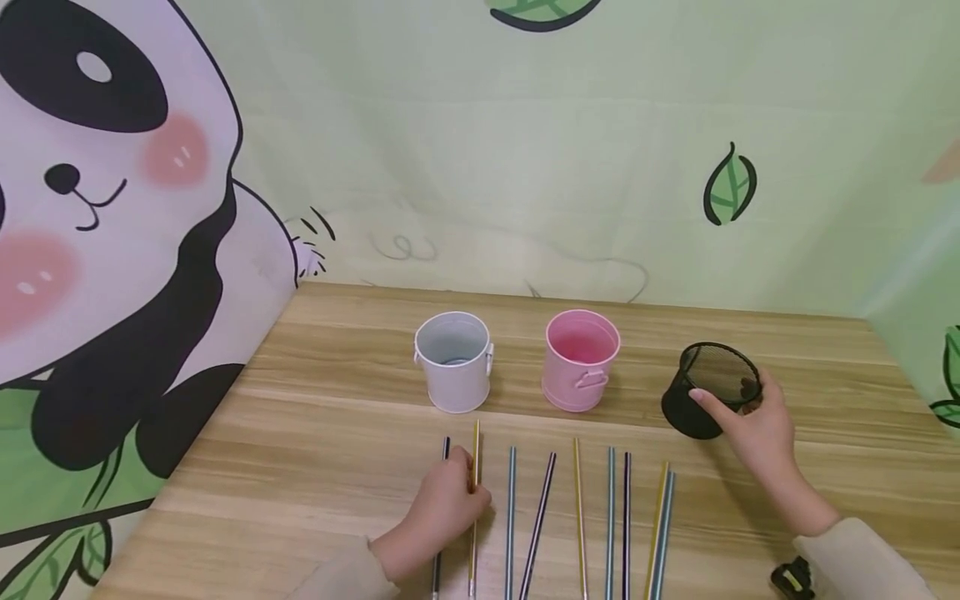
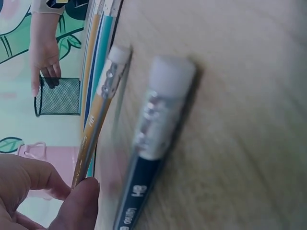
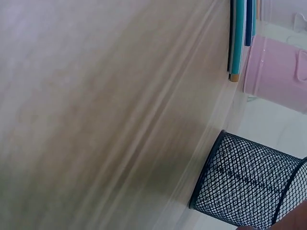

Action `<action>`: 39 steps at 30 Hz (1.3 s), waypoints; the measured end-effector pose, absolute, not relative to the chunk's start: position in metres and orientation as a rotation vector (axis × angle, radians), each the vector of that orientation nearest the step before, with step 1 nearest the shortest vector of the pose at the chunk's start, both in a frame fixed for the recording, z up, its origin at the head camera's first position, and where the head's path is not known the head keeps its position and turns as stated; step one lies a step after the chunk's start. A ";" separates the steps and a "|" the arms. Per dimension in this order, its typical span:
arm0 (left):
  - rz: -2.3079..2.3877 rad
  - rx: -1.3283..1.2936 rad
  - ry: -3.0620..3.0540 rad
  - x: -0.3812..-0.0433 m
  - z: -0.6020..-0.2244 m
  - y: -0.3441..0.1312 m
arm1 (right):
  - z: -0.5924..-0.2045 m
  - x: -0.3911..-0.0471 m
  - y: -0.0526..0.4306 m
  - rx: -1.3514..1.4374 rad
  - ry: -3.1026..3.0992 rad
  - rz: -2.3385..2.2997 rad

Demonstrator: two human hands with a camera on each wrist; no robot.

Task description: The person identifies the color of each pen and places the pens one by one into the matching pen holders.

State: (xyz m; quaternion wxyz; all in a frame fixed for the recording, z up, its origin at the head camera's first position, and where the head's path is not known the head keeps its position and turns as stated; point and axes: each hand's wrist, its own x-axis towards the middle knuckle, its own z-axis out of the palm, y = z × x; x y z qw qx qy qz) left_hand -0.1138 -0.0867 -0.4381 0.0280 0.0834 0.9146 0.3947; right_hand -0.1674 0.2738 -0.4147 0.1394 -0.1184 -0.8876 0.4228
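My left hand [image 1: 442,504] pinches a yellow pencil [image 2: 98,103] between thumb and fingers, near the left end of a spread of pencils. Just left of it lies a dark blue pencil [image 2: 144,175] with a white eraser, marked HB. Over on the right, my right hand [image 1: 761,433] grips the rim of a black mesh pen holder [image 1: 690,412], thumb on the near side and fingers round the far side. Between the hands lie several more pencils, among them a light blue pencil [image 1: 512,508], a dark purple pencil [image 1: 538,521] and another yellow pencil [image 1: 579,500].
A white bucket [image 1: 459,383] and a pink bucket [image 1: 570,383] stand behind the pencils on the wooden table [image 1: 337,375]. A small black object [image 1: 793,579] lies by the right sleeve. A printed cloth with a panda [image 1: 202,75] hangs behind the table.
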 end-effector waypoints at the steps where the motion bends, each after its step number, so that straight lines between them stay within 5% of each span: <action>1: 1.226 0.263 2.825 -0.113 -0.438 -0.087 | -0.415 -0.167 0.274 -0.339 -2.567 1.225; 39: 1.860 0.537 2.785 -0.135 -0.381 -0.085 | -0.417 -0.169 0.274 -0.332 -2.504 1.307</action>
